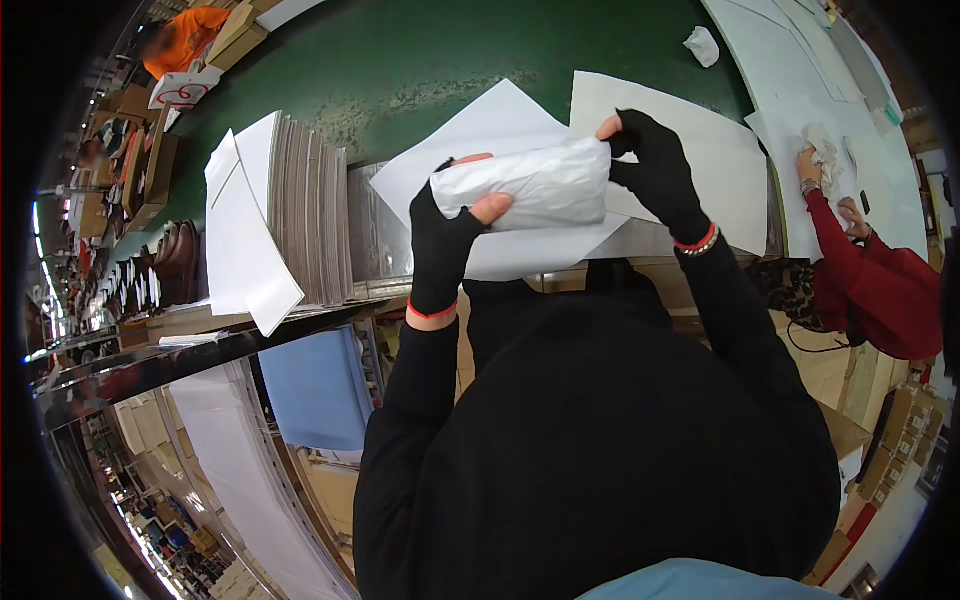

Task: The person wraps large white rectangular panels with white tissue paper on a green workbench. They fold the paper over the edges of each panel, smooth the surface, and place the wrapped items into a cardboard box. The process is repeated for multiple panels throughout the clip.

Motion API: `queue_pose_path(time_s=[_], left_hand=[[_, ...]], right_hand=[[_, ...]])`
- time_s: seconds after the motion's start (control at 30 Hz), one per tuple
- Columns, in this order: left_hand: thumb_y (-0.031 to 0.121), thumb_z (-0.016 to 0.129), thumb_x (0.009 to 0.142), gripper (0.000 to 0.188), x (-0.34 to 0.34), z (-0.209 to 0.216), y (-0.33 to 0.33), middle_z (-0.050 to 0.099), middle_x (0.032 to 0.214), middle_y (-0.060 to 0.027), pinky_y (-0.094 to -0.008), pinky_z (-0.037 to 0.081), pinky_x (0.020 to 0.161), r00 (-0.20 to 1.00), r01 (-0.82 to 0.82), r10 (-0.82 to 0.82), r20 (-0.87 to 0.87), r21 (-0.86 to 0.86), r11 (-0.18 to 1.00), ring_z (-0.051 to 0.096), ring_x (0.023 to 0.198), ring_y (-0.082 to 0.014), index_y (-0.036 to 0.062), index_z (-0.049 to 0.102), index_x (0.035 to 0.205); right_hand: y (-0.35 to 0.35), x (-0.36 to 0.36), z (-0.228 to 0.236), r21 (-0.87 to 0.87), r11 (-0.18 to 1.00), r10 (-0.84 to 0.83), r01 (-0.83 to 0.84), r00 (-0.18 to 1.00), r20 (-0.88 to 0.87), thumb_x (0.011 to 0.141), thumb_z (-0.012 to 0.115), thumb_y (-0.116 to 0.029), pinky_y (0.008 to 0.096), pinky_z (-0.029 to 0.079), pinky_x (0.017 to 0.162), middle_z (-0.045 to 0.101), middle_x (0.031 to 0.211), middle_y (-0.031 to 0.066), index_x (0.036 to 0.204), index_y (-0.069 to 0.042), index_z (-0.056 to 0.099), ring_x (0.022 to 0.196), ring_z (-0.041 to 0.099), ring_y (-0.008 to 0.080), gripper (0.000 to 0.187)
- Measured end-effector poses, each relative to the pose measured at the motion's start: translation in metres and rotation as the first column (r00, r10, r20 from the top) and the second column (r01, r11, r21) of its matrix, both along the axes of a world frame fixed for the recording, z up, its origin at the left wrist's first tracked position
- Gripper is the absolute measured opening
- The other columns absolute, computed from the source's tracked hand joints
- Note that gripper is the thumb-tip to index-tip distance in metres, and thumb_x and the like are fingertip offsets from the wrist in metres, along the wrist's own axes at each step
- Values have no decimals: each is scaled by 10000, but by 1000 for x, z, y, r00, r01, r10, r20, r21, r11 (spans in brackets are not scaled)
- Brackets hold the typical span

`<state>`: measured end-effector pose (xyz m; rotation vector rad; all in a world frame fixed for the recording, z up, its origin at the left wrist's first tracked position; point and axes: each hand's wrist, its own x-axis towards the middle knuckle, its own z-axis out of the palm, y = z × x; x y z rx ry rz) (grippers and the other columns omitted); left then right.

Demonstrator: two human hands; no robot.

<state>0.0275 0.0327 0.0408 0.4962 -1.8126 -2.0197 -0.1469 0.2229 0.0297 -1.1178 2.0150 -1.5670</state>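
Note:
A crumpled white paper bundle [545, 190], roughly roll-shaped, is held level above the worktable. My left hand [447, 235], in a black fingerless glove, grips its left end with the thumb across the near side. My right hand [655, 170], gloved the same way, has its fingers at the bundle's right end, one fingertip at the top corner; its thumb is mostly hidden. What the paper wraps, if anything, cannot be seen. Beneath the bundle lies a white paper sheet [505, 110], turned cornerwise. More white paper [680, 120] lies beside it to the right.
A tall stack of grey-edged sheets [310, 210] stands left, with loose white sheets [240, 230] over it. The green tabletop [430, 50] stretches away; a small white wad [703, 46] lies far right. A person in red [870, 260] handles paper at right; another in orange [190, 40] is far left.

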Motion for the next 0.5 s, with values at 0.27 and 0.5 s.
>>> queue_pose_path(time_s=[0.27,0.5], left_hand=[[121,839,690,436,-9,-10,14,686,925,-97,-261,535,724,990,-110,64,-129,-386,916,657,810,-148,-12,648,1058],[91,814,694,440,-5,9,15,667,958,-79,-248,509,707,995,90,-94,-17,-155,984,625,864,-128,10,637,1088]], right_hand=[[-15,40,2,-402,912,210,84,747,631,939,557,-285,278,435,935,559,1244,109,1365,10,451,1120,528,138,529],[-14,53,6,-113,992,7,52,887,462,742,779,-250,257,459,796,608,1060,34,1278,-40,538,902,556,109,624]])
